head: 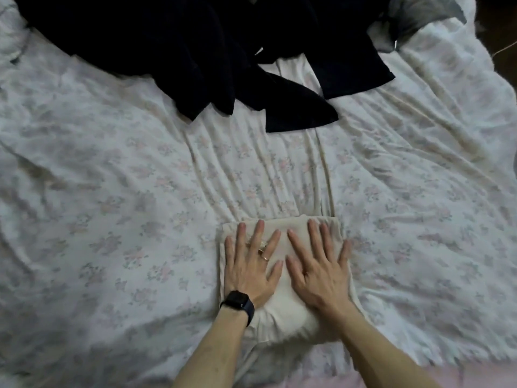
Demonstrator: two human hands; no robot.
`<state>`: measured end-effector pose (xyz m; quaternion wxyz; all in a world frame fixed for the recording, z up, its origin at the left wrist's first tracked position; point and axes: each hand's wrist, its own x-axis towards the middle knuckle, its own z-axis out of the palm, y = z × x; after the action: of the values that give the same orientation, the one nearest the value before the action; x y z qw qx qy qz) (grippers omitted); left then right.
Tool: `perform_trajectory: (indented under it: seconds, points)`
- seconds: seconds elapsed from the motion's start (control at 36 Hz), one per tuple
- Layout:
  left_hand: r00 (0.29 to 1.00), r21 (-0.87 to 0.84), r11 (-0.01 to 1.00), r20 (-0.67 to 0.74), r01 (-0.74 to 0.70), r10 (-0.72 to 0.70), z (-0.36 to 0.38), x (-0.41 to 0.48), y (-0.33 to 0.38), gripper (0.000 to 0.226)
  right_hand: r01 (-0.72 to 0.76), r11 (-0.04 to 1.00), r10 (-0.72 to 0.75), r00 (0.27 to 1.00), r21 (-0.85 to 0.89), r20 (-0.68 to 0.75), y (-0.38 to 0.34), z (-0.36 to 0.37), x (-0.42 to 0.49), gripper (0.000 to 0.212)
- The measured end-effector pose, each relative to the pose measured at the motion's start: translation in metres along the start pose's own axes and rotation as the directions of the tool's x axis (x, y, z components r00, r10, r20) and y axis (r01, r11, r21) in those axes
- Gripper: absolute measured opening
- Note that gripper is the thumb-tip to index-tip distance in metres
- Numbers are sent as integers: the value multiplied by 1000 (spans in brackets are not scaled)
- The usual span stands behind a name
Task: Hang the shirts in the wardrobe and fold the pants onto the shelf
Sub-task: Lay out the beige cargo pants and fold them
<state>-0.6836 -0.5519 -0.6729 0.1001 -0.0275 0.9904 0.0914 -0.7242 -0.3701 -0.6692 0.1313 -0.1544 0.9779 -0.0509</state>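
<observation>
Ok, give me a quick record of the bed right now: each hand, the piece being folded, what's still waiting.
left hand: flat, fingers spread, pressing on the folded cream garment; black watch on the wrist
right hand: flat on the same garment, beside the left
garment state: compact folded rectangle at the near edge of the floral sheet
waiting: dark clothes heaped, unfolded, at the far side
other: grey cloth at the far right corner
wardrobe, shelf: not in view
</observation>
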Motion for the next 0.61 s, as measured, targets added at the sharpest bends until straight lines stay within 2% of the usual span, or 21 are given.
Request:
perform_trajectory:
  seconds: [0.14,0.22,0.33,0.39,0.44,0.53,0.58,0.61]
  points:
    - [999,15,1000,-41,-19,20,32,8,-9,71,21,999,-19,998,36,-55,4,32,11,64]
    - [1000,14,1000,-9,-9,10,32,14,-5,70,31,999,-30,999,38,-22,7,36,15,64]
    - [990,51,998,135,36,-43,7,23,-1,66,-50,997,42,991,56,129,-6,16,17,61]
    - [969,100,993,231,63,-85,-16,39,0,62,-120,986,98,978,117,182,-19,-3,10,60]
    - [947,80,995,310,67,-88,-38,58,4,52,-186,967,145,965,177,219,-30,-27,-4,64]
    - [889,-26,997,455,76,-55,-72,86,11,41,-369,845,341,929,386,143,-36,-62,-42,54]
    - [842,-90,992,539,87,-25,-87,99,10,53,-475,675,502,857,564,121,-43,-71,-72,40]
    - [818,-117,987,574,114,-27,-91,105,8,63,-540,572,565,805,618,182,-46,-73,-83,34]
